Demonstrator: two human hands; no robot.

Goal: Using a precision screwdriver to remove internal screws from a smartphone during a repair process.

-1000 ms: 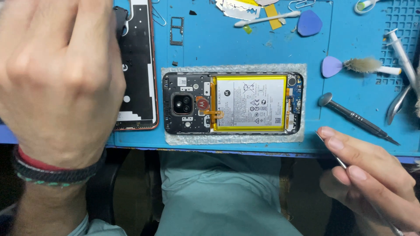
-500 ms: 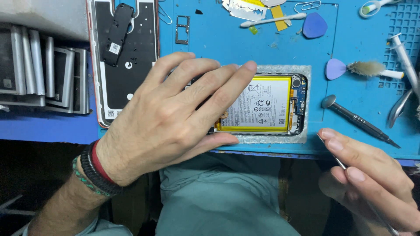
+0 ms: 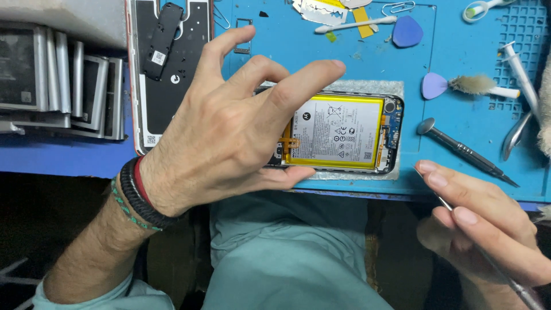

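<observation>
Over the opened phone on the blue worktop, the left hand hovers with its grip spread, thumb at the phone's near edge. One yellow-framed battery with a white rectangular label fills the phone's shell. Right of the phone, the right hand pinches one thin metal tool; two blue picks lie beyond.

The left hand covered the camera end of the opened phone, so what its fingertips touched there could not be told. The thin metal tool in the right hand ran off the bottom edge, its far end unseen. Up beyond the left hand's fingers, the back cover was cut by the top edge.
</observation>
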